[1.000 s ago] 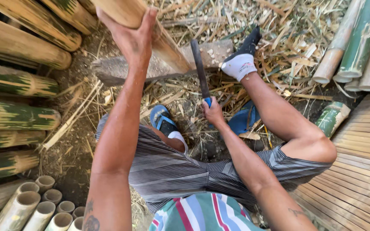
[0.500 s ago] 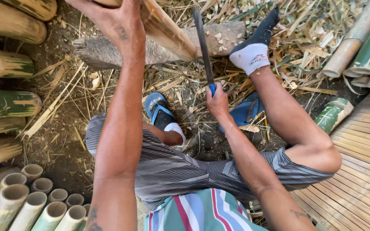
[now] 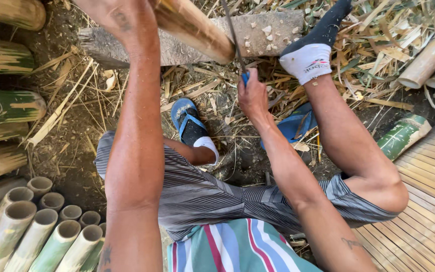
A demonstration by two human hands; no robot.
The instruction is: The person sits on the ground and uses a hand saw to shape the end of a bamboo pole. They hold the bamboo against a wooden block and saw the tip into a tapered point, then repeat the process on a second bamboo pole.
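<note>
Left hand [image 3: 119,20]: wrapped round the bamboo pole [image 3: 195,30], seemingly; top of frame cuts it.
Right hand [image 3: 251,95]: fisted on the knife [image 3: 232,40], blade beside the pole.
Pole: slanted over the wooden block [image 3: 268,32].
Advice: brace pole firmly, cut away from foot.

A single head-worn camera looks almost straight down, close over the person's lap and outstretched arms; a wooden block [image 3: 273,30] lies at the far edge, cut bamboo tubes [image 3: 41,231] near left.
</note>
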